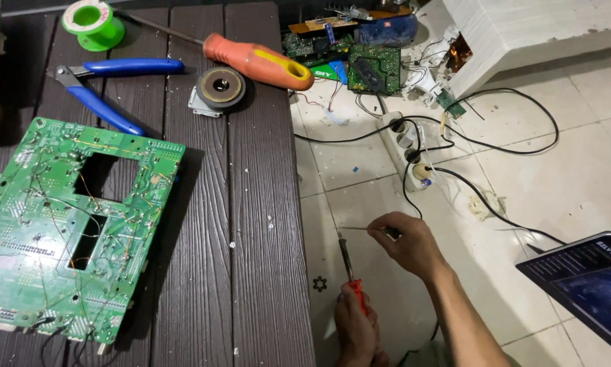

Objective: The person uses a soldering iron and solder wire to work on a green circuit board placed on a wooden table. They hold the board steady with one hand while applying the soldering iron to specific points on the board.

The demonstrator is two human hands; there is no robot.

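At the far left a large green circuit board lies flat on the dark slatted wooden table, solder side up, with two rectangular cut-outs and thin wires across it. Above it lie blue-handled pliers, a green spool of solder, a round metal motor part, and an orange-handled screwdriver whose shaft points up and to the left.

Just right of the table's edge, over the tiled floor, the left hand is wrapped around the red handle of a soldering iron, fingers pressed together around it. The iron's long axis runs nearly straight up the view, leaning slightly left, its dark tip pointing away from the person. The right hand sits just beyond, thumb and forefinger pinching a thin strand of solder wire. The wire runs almost level and points left, ending just above the iron's tip; whether they touch cannot be told.

Farther back lie a white power strip with black cables, and a heap of small green boards. At the lower right corner is a dark tablet.
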